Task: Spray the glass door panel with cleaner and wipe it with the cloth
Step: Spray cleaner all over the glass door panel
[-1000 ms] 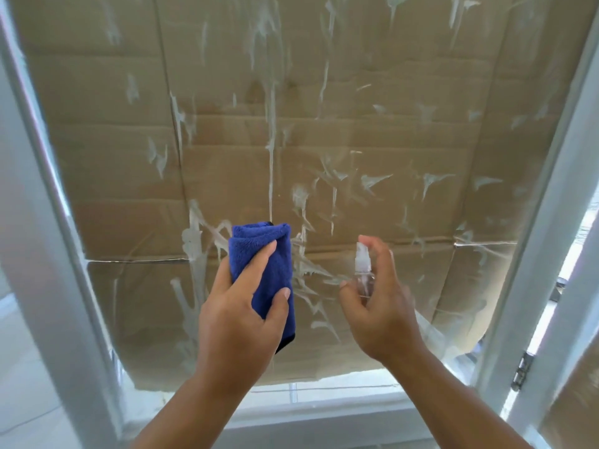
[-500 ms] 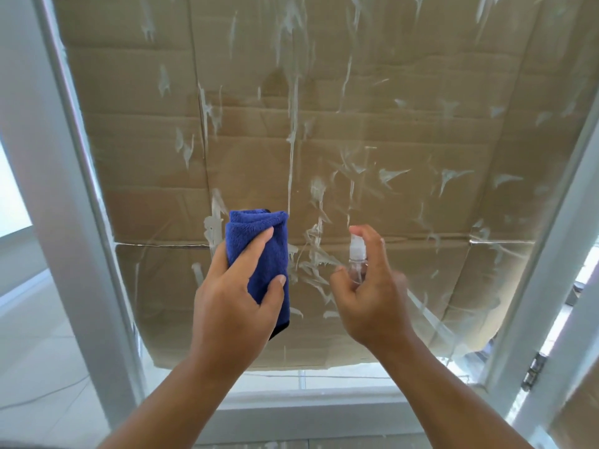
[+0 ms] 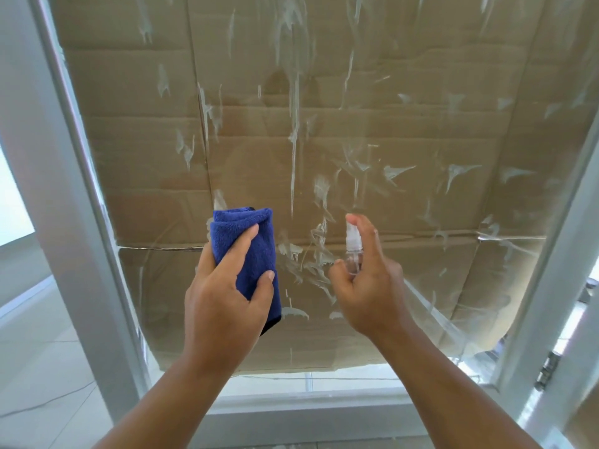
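Facing the glass door panel (image 3: 372,131), the right hand (image 3: 366,286) grips an upright spray bottle (image 3: 353,251), forefinger on its nozzle. The left hand (image 3: 223,293) grips the folded cloth (image 3: 249,241) just left of it, nearer the streaked glass ahead.

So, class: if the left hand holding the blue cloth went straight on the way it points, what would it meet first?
Probably the glass door panel: the left hand holds the blue cloth just before its smeared surface, though the gap is unclear.
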`<move>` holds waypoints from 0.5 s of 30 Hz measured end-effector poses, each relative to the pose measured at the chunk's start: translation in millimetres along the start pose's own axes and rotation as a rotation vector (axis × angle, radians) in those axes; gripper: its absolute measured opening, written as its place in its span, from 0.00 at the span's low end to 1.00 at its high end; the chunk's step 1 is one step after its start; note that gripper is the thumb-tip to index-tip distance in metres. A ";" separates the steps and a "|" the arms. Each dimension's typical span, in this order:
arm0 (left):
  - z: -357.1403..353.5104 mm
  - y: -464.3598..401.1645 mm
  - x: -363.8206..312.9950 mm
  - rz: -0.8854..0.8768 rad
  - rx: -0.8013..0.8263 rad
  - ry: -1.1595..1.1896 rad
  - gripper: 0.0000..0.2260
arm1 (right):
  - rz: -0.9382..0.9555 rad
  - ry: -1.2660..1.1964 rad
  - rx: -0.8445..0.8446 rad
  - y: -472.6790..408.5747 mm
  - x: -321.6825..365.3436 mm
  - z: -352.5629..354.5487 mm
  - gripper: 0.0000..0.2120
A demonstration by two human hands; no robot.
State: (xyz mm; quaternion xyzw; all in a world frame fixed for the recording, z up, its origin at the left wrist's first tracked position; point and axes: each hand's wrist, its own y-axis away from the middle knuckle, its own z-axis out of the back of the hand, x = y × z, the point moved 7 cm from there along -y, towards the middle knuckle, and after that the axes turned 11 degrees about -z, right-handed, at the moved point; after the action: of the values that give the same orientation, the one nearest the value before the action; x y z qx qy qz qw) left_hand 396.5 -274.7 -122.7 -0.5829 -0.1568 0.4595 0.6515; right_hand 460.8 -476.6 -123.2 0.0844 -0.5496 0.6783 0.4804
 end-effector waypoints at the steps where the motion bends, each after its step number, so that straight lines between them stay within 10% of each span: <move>1: 1.5 1.0 3.6 0.006 -0.001 -0.006 0.29 | -0.005 -0.002 0.026 0.5 1.4 -5.4 0.29; 15: 28.6 11.6 55.1 0.081 -0.055 -0.098 0.32 | 0.021 -0.034 0.046 5.9 32.3 -69.3 0.28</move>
State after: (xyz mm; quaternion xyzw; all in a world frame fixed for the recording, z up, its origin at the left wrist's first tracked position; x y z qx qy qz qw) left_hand 399.6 -215.3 -143.7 -0.5832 -0.1776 0.5089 0.6077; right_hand 468.2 -400.8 -132.8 0.1012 -0.5428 0.6943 0.4616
